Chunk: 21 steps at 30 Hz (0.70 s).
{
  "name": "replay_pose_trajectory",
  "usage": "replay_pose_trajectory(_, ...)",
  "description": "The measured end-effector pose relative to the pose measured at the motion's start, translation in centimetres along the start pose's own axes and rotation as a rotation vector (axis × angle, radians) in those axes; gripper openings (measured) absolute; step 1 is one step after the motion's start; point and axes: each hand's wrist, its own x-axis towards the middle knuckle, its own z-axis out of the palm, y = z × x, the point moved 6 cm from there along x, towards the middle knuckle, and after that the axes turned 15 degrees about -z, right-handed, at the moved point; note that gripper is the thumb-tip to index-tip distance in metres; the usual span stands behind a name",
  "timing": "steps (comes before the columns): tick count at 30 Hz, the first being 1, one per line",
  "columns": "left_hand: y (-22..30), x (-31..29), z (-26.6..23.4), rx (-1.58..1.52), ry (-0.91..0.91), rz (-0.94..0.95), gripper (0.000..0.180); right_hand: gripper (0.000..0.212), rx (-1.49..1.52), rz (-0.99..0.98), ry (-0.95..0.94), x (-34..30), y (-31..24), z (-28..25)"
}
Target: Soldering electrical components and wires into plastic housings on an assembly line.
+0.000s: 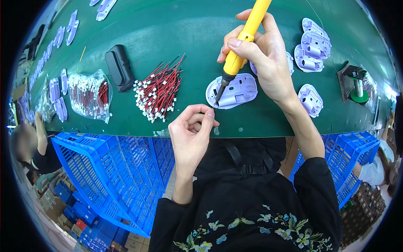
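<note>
My right hand [268, 59] grips a yellow soldering iron [247, 35], its dark tip slanting down to the left. That tip reaches the near edge of a pale lilac plastic shell [241, 90] lying on the green table. Just below the tip, my left hand [193, 128] is closed in a pinch, thumb against forefinger. Whatever sits between those fingertips is too small to make out. Left of the shell lies a loose heap of red and black wires with white connectors [159, 90]. Partly behind my right hand is another lilac shell [289, 63].
More lilac shells [312, 46] are stacked at the right, near a solder reel on a stand [359, 90]. A black case [119, 67] and a bag of wires [89, 92] lie left. Blue crates [113, 168] stand below the table edge [252, 135]. Other people sit at both sides.
</note>
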Motion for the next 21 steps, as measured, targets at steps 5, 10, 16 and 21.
replay_pose_trajectory(5,0.1,-0.2,-0.1,0.010,-0.002,-0.009,0.013,0.051,-0.024,0.006,-0.014,0.2,-0.2,-0.3)
replay_pose_trajectory(10,0.1,-0.1,-0.1,-0.002,0.003,0.004,0.013,0.054,-0.053,0.014,-0.023,0.1,0.2,-0.3)
replay_pose_trajectory(16,0.0,0.0,0.0,-0.004,-0.002,-0.002,0.013,0.050,0.174,0.141,0.043,-0.2,1.4,0.2)
replay_pose_trajectory(21,0.1,0.0,0.1,-0.015,0.006,0.035,0.012,0.050,0.151,0.160,0.044,-0.2,1.5,0.1)
